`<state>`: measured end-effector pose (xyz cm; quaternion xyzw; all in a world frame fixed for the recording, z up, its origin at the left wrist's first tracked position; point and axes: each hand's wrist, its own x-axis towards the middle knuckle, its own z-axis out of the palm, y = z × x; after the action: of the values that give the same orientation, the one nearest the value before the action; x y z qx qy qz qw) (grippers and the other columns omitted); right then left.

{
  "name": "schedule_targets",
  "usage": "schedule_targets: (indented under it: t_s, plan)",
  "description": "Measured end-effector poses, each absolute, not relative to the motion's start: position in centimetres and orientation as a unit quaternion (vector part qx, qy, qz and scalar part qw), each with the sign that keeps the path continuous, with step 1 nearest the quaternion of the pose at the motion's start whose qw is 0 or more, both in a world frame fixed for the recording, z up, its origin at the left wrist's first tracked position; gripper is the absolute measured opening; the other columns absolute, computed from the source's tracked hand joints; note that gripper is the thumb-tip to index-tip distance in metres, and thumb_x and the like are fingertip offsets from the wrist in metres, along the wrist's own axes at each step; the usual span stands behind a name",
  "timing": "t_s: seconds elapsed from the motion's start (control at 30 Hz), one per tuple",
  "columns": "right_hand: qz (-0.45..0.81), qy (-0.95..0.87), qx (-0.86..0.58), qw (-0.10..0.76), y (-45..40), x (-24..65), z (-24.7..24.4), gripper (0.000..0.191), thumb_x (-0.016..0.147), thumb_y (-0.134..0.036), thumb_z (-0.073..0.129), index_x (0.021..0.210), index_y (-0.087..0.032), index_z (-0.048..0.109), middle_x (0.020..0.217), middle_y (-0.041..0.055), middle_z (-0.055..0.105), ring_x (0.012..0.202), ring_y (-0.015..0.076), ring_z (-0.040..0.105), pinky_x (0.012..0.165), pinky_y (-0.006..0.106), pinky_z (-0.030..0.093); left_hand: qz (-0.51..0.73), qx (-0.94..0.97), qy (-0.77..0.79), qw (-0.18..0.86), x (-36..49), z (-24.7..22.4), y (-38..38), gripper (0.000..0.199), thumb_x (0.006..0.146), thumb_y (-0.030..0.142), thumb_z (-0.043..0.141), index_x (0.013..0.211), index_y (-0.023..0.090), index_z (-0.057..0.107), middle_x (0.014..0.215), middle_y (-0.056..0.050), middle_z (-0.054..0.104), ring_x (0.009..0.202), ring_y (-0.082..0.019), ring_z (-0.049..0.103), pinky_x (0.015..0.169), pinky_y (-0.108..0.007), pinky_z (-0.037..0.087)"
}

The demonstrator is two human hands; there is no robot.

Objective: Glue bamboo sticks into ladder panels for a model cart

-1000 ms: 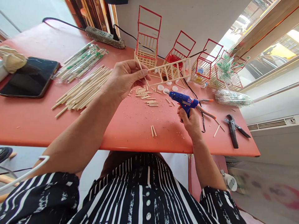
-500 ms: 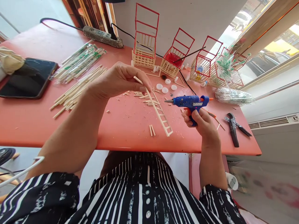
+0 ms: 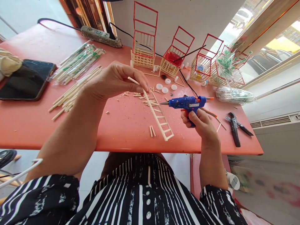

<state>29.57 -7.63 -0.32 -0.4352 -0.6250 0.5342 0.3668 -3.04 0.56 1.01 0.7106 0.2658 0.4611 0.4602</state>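
Observation:
Between the thumb and fingers of my left hand [image 3: 124, 78] is the upper end of a small ladder-shaped frame of wooden sticks [image 3: 156, 115], slanting down to the right. Its far end hangs over the table near two short loose sticks [image 3: 152, 131]. My right hand [image 3: 197, 120] is wrapped round the handle of a blue hot glue gun [image 3: 185, 102]. The gun's nozzle points left, at the frame's right rail; whether it touches I cannot tell. Cut stick pieces [image 3: 140, 95] lie behind the frame, partly covered by my left hand.
Loose sticks [image 3: 70, 93], wrapped chopsticks [image 3: 77, 64], a tablet [image 3: 25, 82] and a power strip [image 3: 100, 36] lie left. Small stick chairs with red-edged backs [image 3: 144, 57] stand along the wall. White caps [image 3: 164, 90] sit mid-table; black-handled cutters [image 3: 234, 129] lie right.
The glue gun has moved left, bringing its nozzle closer to the ladder-shaped frame. My left hand has shifted slightly left, and the frame has turned to show its rungs more openly.

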Motion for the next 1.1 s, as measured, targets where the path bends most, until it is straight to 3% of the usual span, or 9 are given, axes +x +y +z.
schedule_targets:
  t_s: [0.17, 0.4, 0.83, 1.1]
  plan:
    - [0.535, -0.635, -0.426, 0.359, -7.68, 29.41, -0.43, 0.045, 0.095, -0.065, 0.066, 0.092, -0.021, 0.061, 0.074, -0.0007, 0.05, 0.061, 0.0111, 0.041, 0.052, 0.026, 0.029, 0.461, 0.714, 0.265, 0.455, -3.12, 1.0, 0.5, 0.021, 0.074, 0.039, 0.093, 0.076, 0.021, 0.082, 0.081, -0.006, 0.077, 0.077, -0.016, 0.071, 0.067, -0.03, 0.055]
    - [0.532, -0.638, -0.429, 0.354, -7.62, 29.32, -0.5, 0.045, 0.095, -0.065, 0.066, 0.091, -0.021, 0.06, 0.076, -0.0002, 0.051, 0.061, 0.0107, 0.042, 0.051, 0.025, 0.031, 0.465, 0.714, 0.246, 0.462, -3.18, 1.03, 0.49, 0.005, 0.075, 0.02, 0.086, 0.078, 0.017, 0.083, 0.082, -0.008, 0.077, 0.077, -0.016, 0.071, 0.066, -0.029, 0.054]
    - [0.531, -0.639, -0.427, 0.357, -7.57, 29.42, -0.51, 0.047, 0.093, -0.067, 0.067, 0.091, -0.021, 0.061, 0.072, -0.0016, 0.046, 0.061, 0.0114, 0.039, 0.051, 0.026, 0.03, 0.463, 0.712, 0.256, 0.462, -3.14, 1.11, 0.39, 0.014, 0.074, 0.029, 0.089, 0.076, 0.017, 0.082, 0.08, -0.007, 0.076, 0.077, -0.016, 0.071, 0.066, -0.03, 0.053]
    - [0.539, -0.634, -0.422, 0.359, -7.77, 29.28, -0.22, 0.045, 0.095, -0.064, 0.068, 0.091, -0.02, 0.06, 0.072, -0.0031, 0.041, 0.06, 0.0104, 0.035, 0.051, 0.026, 0.027, 0.463, 0.711, 0.247, 0.468, -3.35, 1.05, 0.48, 0.011, 0.075, 0.022, 0.088, 0.079, 0.014, 0.082, 0.082, -0.009, 0.076, 0.077, -0.016, 0.071, 0.066, -0.03, 0.053]
